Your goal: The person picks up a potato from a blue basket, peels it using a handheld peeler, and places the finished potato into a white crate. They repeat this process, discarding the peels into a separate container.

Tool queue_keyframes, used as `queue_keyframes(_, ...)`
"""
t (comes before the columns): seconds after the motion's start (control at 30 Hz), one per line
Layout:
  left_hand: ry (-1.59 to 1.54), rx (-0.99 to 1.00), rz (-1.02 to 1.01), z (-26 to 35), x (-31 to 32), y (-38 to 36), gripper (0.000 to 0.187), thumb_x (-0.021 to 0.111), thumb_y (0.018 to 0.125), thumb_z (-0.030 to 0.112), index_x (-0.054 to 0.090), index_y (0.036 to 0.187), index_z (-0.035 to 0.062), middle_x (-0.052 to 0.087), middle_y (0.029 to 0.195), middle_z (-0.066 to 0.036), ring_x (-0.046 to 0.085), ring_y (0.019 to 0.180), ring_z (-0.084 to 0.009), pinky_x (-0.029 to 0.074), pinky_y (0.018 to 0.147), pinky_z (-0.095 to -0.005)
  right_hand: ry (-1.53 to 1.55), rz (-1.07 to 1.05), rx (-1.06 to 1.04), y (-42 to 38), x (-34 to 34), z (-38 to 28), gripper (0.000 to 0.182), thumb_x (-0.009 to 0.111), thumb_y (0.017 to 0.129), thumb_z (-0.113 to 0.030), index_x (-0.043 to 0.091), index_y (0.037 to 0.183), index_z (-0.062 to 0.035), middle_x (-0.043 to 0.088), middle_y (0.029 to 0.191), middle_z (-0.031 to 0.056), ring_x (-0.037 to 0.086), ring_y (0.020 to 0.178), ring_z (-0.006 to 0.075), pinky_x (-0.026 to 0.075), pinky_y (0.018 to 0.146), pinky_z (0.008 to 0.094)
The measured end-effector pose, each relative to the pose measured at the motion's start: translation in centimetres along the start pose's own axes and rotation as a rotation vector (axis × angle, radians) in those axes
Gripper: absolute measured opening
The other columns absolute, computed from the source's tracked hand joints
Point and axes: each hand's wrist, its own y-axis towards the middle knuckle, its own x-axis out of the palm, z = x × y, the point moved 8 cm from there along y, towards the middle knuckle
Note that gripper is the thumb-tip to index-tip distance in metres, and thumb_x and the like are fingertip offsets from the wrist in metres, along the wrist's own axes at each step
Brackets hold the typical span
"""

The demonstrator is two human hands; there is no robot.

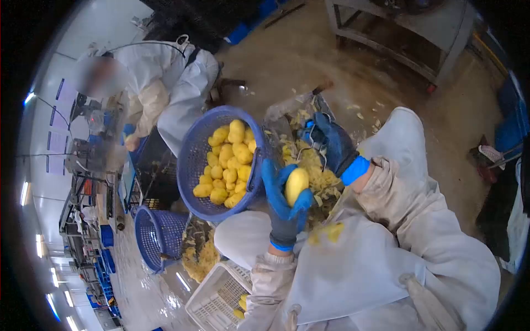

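My left hand (281, 204), in a blue glove, has its fingers curled round a peeled yellow potato (297, 186). To its upper right, my right hand (335, 144), also blue-gloved, grips a small metal tool (313, 137) that looks like a peeler, partly covered by the fingers. The tool is apart from the potato. Below my right hand lies a heap of pale yellow peelings (326, 183). Left of my hands stands a round purple basket (189, 144) with several peeled potatoes (227, 160) in it.
A second purple basket (148, 237) and a white crate (212, 295) with a few potatoes stand at lower left. More peelings (205, 258) lie between them. Another person (185, 83) in white clothing sits at upper left. A metal table (386, 47) stands at the top right.
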Motion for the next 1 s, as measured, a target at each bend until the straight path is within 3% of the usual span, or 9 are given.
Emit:
queue_keyframes(0.3,-0.275,-0.135,0.069,-1.2,0.0,-0.5,0.078,0.06,0.082,0.016,0.012,0.14,-0.0013,0.047,0.12,-0.015,0.048,0.106,-0.0219,0.042,0.089,-0.0323,-0.387,-0.13,-0.285,-2.7,2.3,-1.9,0.036,0.042,0.095,-0.037,0.057,0.092,-0.0038,0.059,0.082,0.0017,0.053,0.075,0.0091,0.043,0.068,0.0238)
queue_keyframes(0.33,-0.375,-0.198,0.069,-1.7,0.4,-0.3,0.078,0.06,0.082,0.02,0.013,0.14,-0.001,0.047,0.119,-0.015,0.049,0.105,-0.022,0.043,0.088,-0.0326,-1.114,-0.077,-0.868,-3.4,2.6,-2.7,0.025,0.044,0.095,-0.024,0.057,0.093,-0.0036,0.06,0.08,0.0053,0.057,0.07,0.0152,0.046,0.066,0.0287)
queue_keyframes(0.37,-0.472,-0.26,0.066,-2.0,0.7,-0.2,0.077,0.06,0.083,0.024,0.014,0.14,-0.0007,0.047,0.119,-0.016,0.05,0.103,-0.0222,0.044,0.087,-0.033,-1.111,-0.074,-0.873,-3.1,2.3,-3.7,0.025,0.044,0.095,-0.024,0.057,0.093,-0.0036,0.06,0.08,0.0053,0.057,0.07,0.0152,0.046,0.066,0.0287)
queue_keyframes(0.43,-0.553,-0.312,0.029,-2.5,0.9,-0.3,0.075,0.058,0.085,0.03,0.015,0.14,0.0,0.048,0.117,-0.016,0.053,0.1,-0.0232,0.048,0.082,-0.0342,-0.223,0.053,-0.213,0.2,-1.3,-2.7,0.023,0.045,0.094,-0.021,0.058,0.098,-0.0025,0.061,0.082,0.0059,0.056,0.071,0.0154,0.047,0.067,0.0287)
queue_keyframes(0.47,-0.676,-0.367,0.044,-3.0,1.3,-0.4,0.073,0.055,0.087,0.033,0.017,0.139,0.0003,0.048,0.117,-0.016,0.054,0.099,-0.0232,0.049,0.08,-0.0348,0.268,0.059,-0.167,0.3,-0.8,-1.8,0.023,0.045,0.094,-0.021,0.058,0.097,-0.0022,0.06,0.082,0.0054,0.056,0.071,0.0151,0.046,0.068,0.0285)
queue_keyframes(0.6,-0.883,-0.59,0.036,-5.6,3.0,-2.0,0.056,0.04,0.093,0.043,0.033,0.131,0.0029,0.053,0.113,-0.015,0.057,0.095,-0.0233,0.052,0.075,-0.0353,-0.333,-0.099,-0.242,-0.8,1.6,-1.3,0.029,0.043,0.095,-0.027,0.058,0.086,-0.0037,0.06,0.08,0.0047,0.056,0.076,0.0147,0.045,0.072,0.0276)
queue_keyframes(0.67,-1.17,-0.773,0.001,-6.0,4.0,-2.6,0.047,0.036,0.094,0.044,0.043,0.124,0.0076,0.056,0.11,-0.013,0.059,0.092,-0.0245,0.052,0.071,-0.0345,-0.268,-0.052,-0.291,-0.3,0.2,-3.8,0.03,0.044,0.095,-0.029,0.058,0.088,-0.0036,0.06,0.079,0.0046,0.056,0.074,0.0138,0.045,0.071,0.0264)
queue_keyframes(0.87,-1.172,-0.886,-0.031,-7.1,5.2,-3.7,0.048,0.038,0.093,0.046,0.045,0.123,0.0092,0.056,0.109,-0.012,0.059,0.091,-0.0243,0.051,0.069,-0.033,-0.773,-0.194,-0.34,-2.6,3.0,-1.8,0.032,0.042,0.095,-0.029,0.058,0.084,-0.004,0.06,0.076,0.0035,0.055,0.071,0.0107,0.044,0.065,0.0274)
queue_keyframes(1.0,-1.234,-0.874,-0.072,-5.8,4.3,-3.1,0.049,0.044,0.09,0.047,0.046,0.122,0.0096,0.057,0.105,-0.011,0.058,0.091,-0.0257,0.051,0.069,-0.0323,-0.505,0.099,-0.423,2.0,-4.0,-6.1,0.03,0.042,0.095,-0.026,0.06,0.088,-0.0028,0.06,0.078,0.004,0.055,0.071,0.0119,0.044,0.066,0.0277)
